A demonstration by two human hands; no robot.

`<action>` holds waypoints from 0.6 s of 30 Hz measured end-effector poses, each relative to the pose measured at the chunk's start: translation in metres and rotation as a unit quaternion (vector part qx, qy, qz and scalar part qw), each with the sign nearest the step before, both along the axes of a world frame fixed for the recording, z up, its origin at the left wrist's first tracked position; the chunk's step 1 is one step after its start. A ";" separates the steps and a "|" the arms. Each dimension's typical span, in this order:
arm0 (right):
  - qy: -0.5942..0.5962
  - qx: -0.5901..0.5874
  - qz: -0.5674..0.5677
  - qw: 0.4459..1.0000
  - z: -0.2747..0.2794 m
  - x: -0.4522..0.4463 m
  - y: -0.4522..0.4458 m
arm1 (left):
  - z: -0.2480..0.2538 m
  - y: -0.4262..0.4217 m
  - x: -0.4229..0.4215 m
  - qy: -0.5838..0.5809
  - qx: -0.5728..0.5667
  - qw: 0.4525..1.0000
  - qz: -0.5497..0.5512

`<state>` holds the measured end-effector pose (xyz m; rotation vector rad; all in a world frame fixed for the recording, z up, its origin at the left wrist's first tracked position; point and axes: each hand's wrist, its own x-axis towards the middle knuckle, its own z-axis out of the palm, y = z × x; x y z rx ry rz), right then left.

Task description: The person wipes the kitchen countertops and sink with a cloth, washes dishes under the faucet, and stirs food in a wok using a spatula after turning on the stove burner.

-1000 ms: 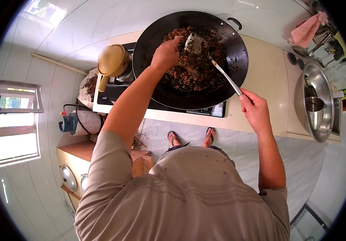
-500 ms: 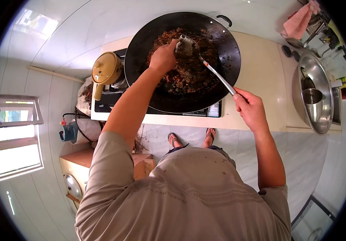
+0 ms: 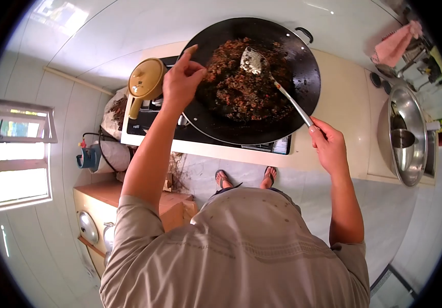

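A large black wok point(image 3: 221, 132) sits on the stove, with dark reddish-brown chopped food point(image 3: 236, 100) spread over its bottom. My right hand point(image 3: 329, 146) is wrapped round the handle end of a metal spatula point(image 3: 293, 102) at the wok's right side. The spatula's flat blade lies on the food, with bits stuck to it. Over the wok's left rim hovers my left hand point(image 3: 181, 82), its index finger stretched out and the thumb apart from it. Nothing shows between those fingers.
Left of the wok, a yellow lidded pot point(image 3: 146, 78) stands on the black gas stove point(image 3: 162, 132). A steel basin point(image 3: 410, 167) holding a metal cup is at the right end of the counter point(image 3: 341, 102). A pink cloth point(image 3: 395, 45) hangs at the upper right.
My left hand has moved from the spatula's blade out to the wok's left rim. The spatula blade has come down flatter on the food, still in my right hand. The view has shifted slightly.
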<state>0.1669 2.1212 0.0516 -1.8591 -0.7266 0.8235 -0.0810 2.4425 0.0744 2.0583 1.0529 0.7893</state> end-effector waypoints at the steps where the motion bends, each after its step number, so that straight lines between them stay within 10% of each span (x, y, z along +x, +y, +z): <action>1: -0.037 0.002 0.004 0.999 0.000 -0.001 0.000 | 0.002 -0.002 -0.022 -0.030 -0.001 0.999 0.025; 6: -0.357 0.063 0.075 0.929 0.071 -0.006 -0.018 | 0.005 -0.027 -0.184 -0.009 0.175 0.959 0.221; 9: -0.507 0.006 0.157 0.848 0.138 0.000 -0.035 | -0.046 -0.034 -0.326 0.298 0.083 0.894 0.325; 12: -0.577 -0.034 0.214 0.788 0.176 0.004 -0.042 | -0.130 -0.042 -0.478 0.647 -0.099 0.733 0.185; 14: -0.614 -0.077 0.267 0.739 0.186 0.000 -0.039 | -0.130 -0.089 -0.471 0.495 -0.048 0.784 0.371; 18: -0.647 -0.109 0.310 0.688 0.157 -0.024 -0.014 | -0.147 -0.094 -0.443 0.294 -0.139 0.872 0.366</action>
